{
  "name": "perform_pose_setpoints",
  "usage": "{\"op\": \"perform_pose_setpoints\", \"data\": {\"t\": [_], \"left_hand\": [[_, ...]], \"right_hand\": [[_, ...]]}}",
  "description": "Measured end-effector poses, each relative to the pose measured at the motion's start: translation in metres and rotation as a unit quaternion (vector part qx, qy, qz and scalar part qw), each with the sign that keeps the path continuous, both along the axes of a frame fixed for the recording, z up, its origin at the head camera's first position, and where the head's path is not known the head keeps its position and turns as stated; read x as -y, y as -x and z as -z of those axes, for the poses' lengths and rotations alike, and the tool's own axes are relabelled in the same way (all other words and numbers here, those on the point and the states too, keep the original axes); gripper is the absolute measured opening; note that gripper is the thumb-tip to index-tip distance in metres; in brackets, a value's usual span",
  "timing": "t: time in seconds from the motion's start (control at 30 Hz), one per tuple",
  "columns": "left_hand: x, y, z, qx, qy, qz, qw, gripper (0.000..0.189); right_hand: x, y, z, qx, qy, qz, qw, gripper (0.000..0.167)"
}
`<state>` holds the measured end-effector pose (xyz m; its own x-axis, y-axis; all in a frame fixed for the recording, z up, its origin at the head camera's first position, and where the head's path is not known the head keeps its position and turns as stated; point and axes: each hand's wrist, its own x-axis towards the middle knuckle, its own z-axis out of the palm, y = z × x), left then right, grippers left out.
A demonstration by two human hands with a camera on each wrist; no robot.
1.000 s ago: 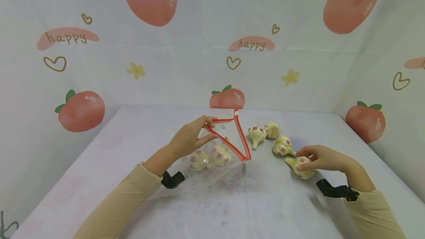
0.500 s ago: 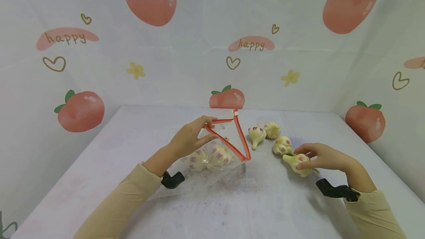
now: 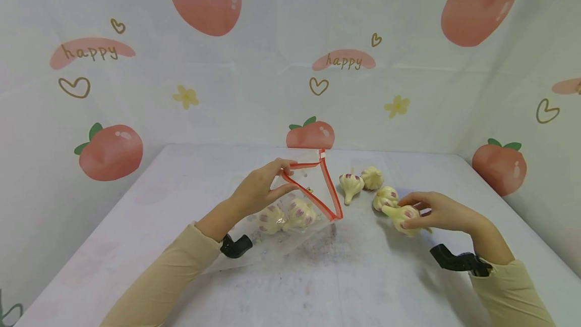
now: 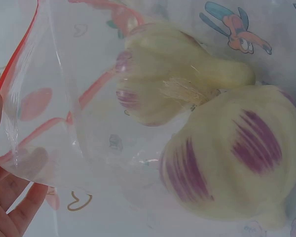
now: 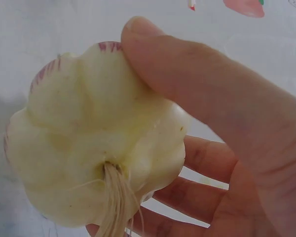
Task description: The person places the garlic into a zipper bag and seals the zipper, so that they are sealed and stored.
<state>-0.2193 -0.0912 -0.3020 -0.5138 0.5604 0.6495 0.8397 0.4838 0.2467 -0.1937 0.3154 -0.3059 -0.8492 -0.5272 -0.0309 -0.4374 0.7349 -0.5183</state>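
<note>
Red fruit (image 3: pixel 111 153), gold hearts (image 3: pixel 74 88) and the word "happy" (image 3: pixel 343 59) decorate a white backdrop (image 3: pixel 254 100) behind a pale table (image 3: pixel 386 286), where a person's beige sleeves (image 3: pixel 179 261) reach in. At center, the left hand (image 3: pixel 257 188) holds the rim of a clear, red-edged bag (image 3: pixel 331 185) with thumb and fingers, its mouth spread toward the right. Two purple-streaked garlic bulbs (image 3: pixel 301 213) lie side by side inside. At right, the right hand (image 3: pixel 447 212) grips another garlic bulb (image 3: pixel 405 219), thumb on the near side, neck pointing toward the bag; a straw-colored tuft (image 5: pixel 116 202) juts from its base. Three loose bulbs (image 3: pixel 351 183) rest on the table beyond, the nearest just beside the held one; whether those two touch cannot be told. Black fittings (image 3: pixel 237 246) jut from both wrists.
</note>
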Motion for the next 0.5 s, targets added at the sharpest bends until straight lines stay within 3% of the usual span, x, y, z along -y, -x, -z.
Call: {"op": "perform_pose_setpoints", "data": {"t": [0.5], "left_hand": [[0.001,-0.001,-0.001,-0.001,-0.001,0.004,1.0000,0.032]], "right_hand": [[0.014,0.003,-0.007,-0.018,0.014,0.015,0.9996,0.042]]}}
